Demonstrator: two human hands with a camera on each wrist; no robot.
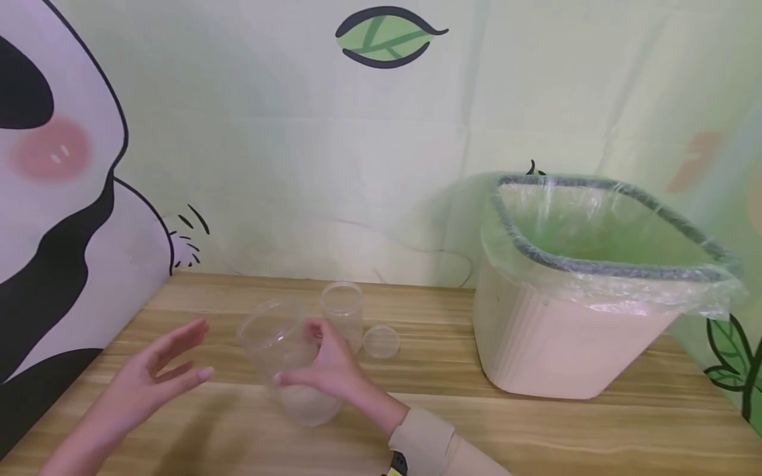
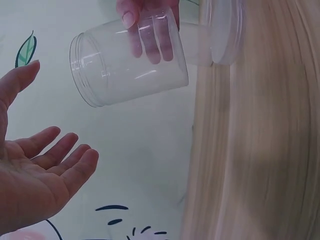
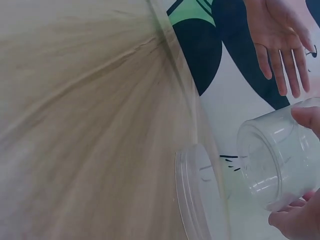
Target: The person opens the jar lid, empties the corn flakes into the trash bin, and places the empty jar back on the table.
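Note:
A clear plastic jar [image 1: 270,340], tilted with its mouth up and to the left, is held above the table by my right hand [image 1: 333,367]. The thumb and fingers grip it from opposite sides; in the left wrist view the fingers show through the jar [image 2: 115,75]. To the left of the jar my left hand [image 1: 139,387] hangs in the air, fingers spread and apart from it. A large clear round lid [image 1: 309,404] lies on the table under the jar. Behind the right hand stands a smaller clear jar [image 1: 343,307], partly hidden, with a small round lid [image 1: 381,342] beside it.
At the right stands a pale pink bin [image 1: 548,344], lined with a clear bag and rimmed in grey. The wooden table [image 1: 428,423] ends at the back against a printed cloth [image 1: 286,165] with a panda and leaves.

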